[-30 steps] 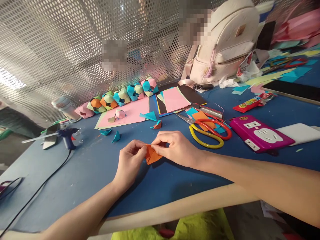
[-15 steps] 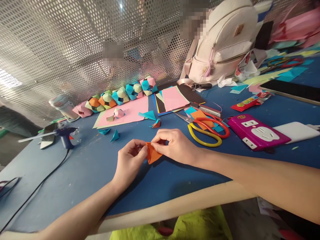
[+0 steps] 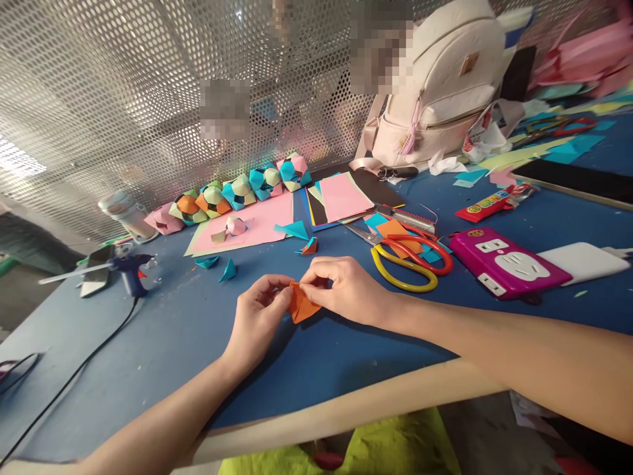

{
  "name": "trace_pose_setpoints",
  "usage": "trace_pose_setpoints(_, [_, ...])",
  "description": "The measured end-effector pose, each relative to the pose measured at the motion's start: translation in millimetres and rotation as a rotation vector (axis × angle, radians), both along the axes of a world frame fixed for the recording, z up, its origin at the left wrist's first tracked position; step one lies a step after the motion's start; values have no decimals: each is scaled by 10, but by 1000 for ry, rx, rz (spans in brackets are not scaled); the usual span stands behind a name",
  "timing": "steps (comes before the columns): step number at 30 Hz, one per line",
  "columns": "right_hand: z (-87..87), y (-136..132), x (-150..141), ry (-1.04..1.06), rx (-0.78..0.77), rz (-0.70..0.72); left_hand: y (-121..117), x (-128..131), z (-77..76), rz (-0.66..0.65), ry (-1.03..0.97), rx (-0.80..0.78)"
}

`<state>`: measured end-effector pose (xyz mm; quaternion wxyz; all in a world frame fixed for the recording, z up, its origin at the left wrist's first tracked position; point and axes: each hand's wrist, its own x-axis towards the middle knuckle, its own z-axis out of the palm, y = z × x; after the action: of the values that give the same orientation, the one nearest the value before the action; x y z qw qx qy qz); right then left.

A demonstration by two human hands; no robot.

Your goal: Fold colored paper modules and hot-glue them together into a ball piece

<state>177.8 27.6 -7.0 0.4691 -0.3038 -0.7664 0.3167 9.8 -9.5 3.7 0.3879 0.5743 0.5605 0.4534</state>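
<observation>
A small folded piece of orange paper point(image 3: 303, 307) is pinched between both hands above the blue table point(image 3: 188, 356). My left hand point(image 3: 261, 315) grips its left edge with thumb and fingers. On the upper right edge, my right hand point(image 3: 341, 287) holds it the same way, close beside the left fingertips. Just beyond the hands lies a small folded orange and blue paper piece point(image 3: 309, 246). Two folded blue paper pieces, one upright point(image 3: 228, 270) and one lying flat point(image 3: 206, 262), are to the left. Scissors point(image 3: 405, 264) with yellow and red handles rest right of my right hand.
Several paper balls point(image 3: 212, 199) line the mesh wall, with pink sheets point(image 3: 267, 221) before them. A glue gun point(image 3: 129, 270) with its cord is at left. A purple power strip point(image 3: 509, 264), a white charger point(image 3: 583, 259), a phone point(image 3: 578, 181) and a backpack point(image 3: 440, 92) occupy the right.
Both hands stay almost in place, still pinching the orange paper. Its lower flap looks slightly turned. The view has shifted a little.
</observation>
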Motion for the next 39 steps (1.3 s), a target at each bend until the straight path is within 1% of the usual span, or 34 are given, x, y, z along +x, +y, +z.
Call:
trace_pose_setpoints(5, [8,-1,0,-17,11,21,-8,-21,16,-42,76,32])
trace_pose_setpoints(9, [-2,-3,-6,-5,22,26,-26,-19,33,-39,119,78])
trace_pose_setpoints(15, [-31,-9,-9,-12,112,40,-35,12,25,-43,142,117])
trace_pose_setpoints(23, [-3,-24,-7,-22,93,41,-48,37,33,-46,168,181])
trace_pose_setpoints(24, [8,-23,0,-23,80,36,-47,35,34,-43,170,192])
trace_pose_setpoints(26, [36,-22,16,-16,5,46,-40,28,30,-18,163,216])
trace_pose_setpoints(28, [63,-22,29,-4,-98,68,-24,17,15,29,143,240])
trace_pose_setpoints(30, [75,-18,33,-16,-165,61,-2,5,-8,89,102,253])
trace_pose_setpoints(32, [68,-8,26,-52,-174,9,21,-3,-30,137,41,242])
trace_pose_setpoints(34, [45,13,14,-84,-157,-45,40,-2,-42,144,-13,203])
trace_pose_setpoints(39, [-10,74,1,-90,-70,-103,49,27,-37,30,-29,61])
